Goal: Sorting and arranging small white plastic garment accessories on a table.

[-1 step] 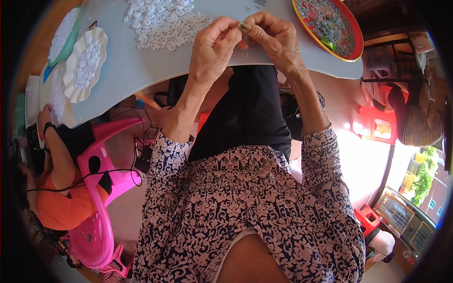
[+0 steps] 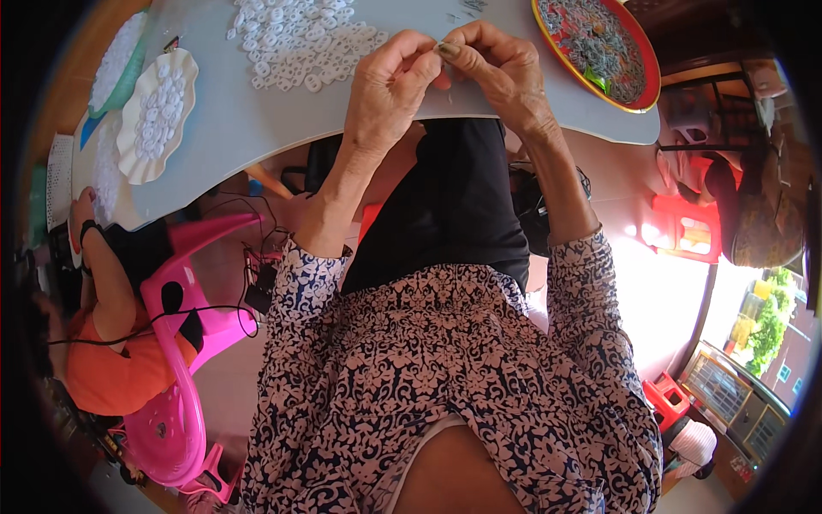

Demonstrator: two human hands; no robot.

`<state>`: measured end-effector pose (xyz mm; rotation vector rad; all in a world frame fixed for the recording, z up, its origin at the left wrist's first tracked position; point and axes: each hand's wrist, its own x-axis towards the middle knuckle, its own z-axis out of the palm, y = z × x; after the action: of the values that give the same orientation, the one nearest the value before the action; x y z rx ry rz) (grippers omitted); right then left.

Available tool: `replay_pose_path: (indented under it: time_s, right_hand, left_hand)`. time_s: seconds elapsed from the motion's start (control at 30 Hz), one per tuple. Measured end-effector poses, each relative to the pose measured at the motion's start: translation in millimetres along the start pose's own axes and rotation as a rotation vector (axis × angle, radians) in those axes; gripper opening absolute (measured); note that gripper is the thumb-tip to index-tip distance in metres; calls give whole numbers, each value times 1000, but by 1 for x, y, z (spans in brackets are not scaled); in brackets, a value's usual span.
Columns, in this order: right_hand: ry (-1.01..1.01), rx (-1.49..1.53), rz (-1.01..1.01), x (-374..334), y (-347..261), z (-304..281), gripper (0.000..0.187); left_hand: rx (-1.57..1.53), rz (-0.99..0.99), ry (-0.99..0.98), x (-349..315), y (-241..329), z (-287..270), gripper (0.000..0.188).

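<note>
Over the near table edge, my left hand (image 2: 392,90) and my right hand (image 2: 499,75) meet at the fingertips. The fingers of both are pinched closed, and whatever they hold is too small and covered to name. A short, thin pale strand (image 2: 450,98) shows just below the fingertips. Left of my hands, many small white ring-like plastic pieces (image 2: 300,43) lie spread on the grey table (image 2: 231,116). To the right stands a round red tray with a yellow rim (image 2: 648,101), filled with small grey pieces (image 2: 599,43).
A cream wavy-edged dish (image 2: 135,171) of white pieces and a green container (image 2: 128,81) stand at the left. Beside them a person in orange (image 2: 128,368) sits near a pink chair (image 2: 184,411). Cables (image 2: 248,274) hang at the left; a red stool (image 2: 685,227) stands at right.
</note>
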<state>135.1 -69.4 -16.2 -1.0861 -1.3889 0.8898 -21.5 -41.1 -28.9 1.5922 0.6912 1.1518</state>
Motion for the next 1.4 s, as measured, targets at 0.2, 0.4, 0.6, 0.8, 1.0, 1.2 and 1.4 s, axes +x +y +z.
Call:
replay_pose_path:
  time_s: [0.2,0.4,0.6,0.8,1.0,1.2,1.4]
  right_hand:
    - [0,-2,20,-1,-3,-2,20]
    - [-7,88,17,-2,2,-2,19]
    - [-16,47,-1,-2,2,-3,17]
    - [13,112,5,-3,3,-1,17]
    - [13,175,11,-4,5,-1,14]
    - [36,197,-38,-3,5,1,15]
    - [34,259,-81,-1,12,1,19]
  left_hand:
    - [488,229,158,15,14,-39,12]
    - [1141,560,-68,40,10,-67,13]
    - [1151,447,-134,44,-2,-69,15]
    - [1032,484,-188,50,-6,-67,12]
    - [301,-141,-150,45,29,-44,13]
    - [-63,-332,-284,47,19,-40,23]
    - [-115,-409,-317,48,24,-37,24]
